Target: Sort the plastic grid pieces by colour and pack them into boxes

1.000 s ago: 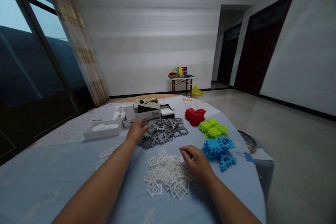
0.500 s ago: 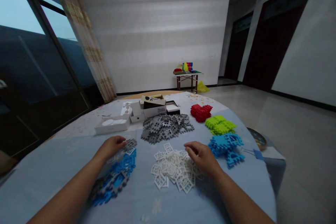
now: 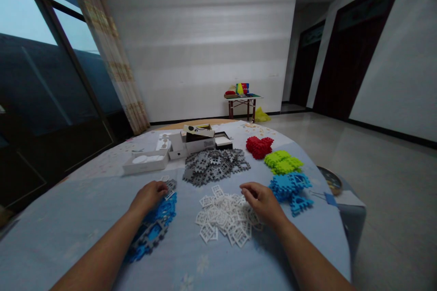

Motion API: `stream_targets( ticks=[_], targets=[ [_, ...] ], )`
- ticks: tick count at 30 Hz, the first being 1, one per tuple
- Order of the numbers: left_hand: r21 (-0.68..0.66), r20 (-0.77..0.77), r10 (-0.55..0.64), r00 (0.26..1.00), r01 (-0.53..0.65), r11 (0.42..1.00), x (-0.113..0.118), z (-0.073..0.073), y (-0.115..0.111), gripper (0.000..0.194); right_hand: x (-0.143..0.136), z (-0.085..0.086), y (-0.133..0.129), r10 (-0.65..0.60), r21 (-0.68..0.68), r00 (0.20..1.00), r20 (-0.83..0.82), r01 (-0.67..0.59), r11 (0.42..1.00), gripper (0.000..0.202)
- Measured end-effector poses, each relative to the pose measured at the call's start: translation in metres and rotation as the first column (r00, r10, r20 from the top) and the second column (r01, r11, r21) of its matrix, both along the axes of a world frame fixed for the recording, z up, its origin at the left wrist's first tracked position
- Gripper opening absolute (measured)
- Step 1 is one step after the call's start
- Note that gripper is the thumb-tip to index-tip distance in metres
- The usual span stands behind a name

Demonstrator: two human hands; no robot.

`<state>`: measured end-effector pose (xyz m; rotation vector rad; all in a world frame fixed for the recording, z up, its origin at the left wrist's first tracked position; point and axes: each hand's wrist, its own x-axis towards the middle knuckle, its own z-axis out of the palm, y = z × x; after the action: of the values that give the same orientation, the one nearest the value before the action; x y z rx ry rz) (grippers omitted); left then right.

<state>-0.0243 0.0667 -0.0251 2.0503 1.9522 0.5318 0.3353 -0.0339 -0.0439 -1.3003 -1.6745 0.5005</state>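
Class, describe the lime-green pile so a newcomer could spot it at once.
On the big table, look along the right edge. The lime-green pile lies between the red pile, farther off, and the blue pile, nearer. Its yellowish green sets it apart from both.

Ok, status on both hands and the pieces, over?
Left hand at gray notched piece, grip unclear. Right hand by white window-frame pieces, fingers curled. Left forearm partly hides blue-and-gray interlocking pieces.

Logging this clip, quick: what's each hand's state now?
Left hand: fingers curled by the small gray pieces; whether its grip holds one can't be told.
Right hand: loosely open, nothing visible in it.
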Motion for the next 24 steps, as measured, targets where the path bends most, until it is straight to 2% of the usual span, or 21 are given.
stream_targets(
  ticks=[4, 8, 13, 16, 20, 24],
  targets=[
    [0.06, 0.157, 0.037, 0.987, -0.047, 0.997, 0.0, 0.014, -0.01, 0.021, 0.0, 0.002, 0.0, 0.004, 0.012, 1.0, -0.003, -0.004, 1.0, 0.025],
    [0.059, 0.345, 0.073, 0.936, -0.099, 0.993, 0.008, 0.026, -0.013, 0.036, -0.001, 0.004, -0.001, 0.008, 0.016, 1.0, -0.004, -0.008, 1.0, 0.025],
    [0.055, 0.501, 0.057, 0.863, -0.097, 0.994, 0.044, 0.036, 0.009, 0.05, -0.002, 0.005, -0.001, 0.015, 0.006, 1.0, 0.001, -0.015, 1.0, 0.025],
    [0.08, 0.576, -0.005, 0.817, -0.05, 0.995, 0.073, 0.045, 0.029, 0.057, -0.002, 0.004, -0.001, 0.016, -0.002, 1.0, -0.003, -0.016, 1.0, 0.025],
    [0.12, 0.613, -0.099, 0.784, 0.031, 0.992, 0.098, 0.054, 0.04, 0.066, -0.002, 0.004, 0.0, 0.012, 0.009, 1.0, 0.005, -0.012, 1.0, 0.024],
    [0.113, 0.543, -0.11, 0.832, 0.058, 0.992, 0.091, 0.053, 0.026, 0.057, -0.001, 0.006, 0.0, 0.015, 0.018, 1.0, 0.007, -0.015, 1.0, 0.024]
  ],
)
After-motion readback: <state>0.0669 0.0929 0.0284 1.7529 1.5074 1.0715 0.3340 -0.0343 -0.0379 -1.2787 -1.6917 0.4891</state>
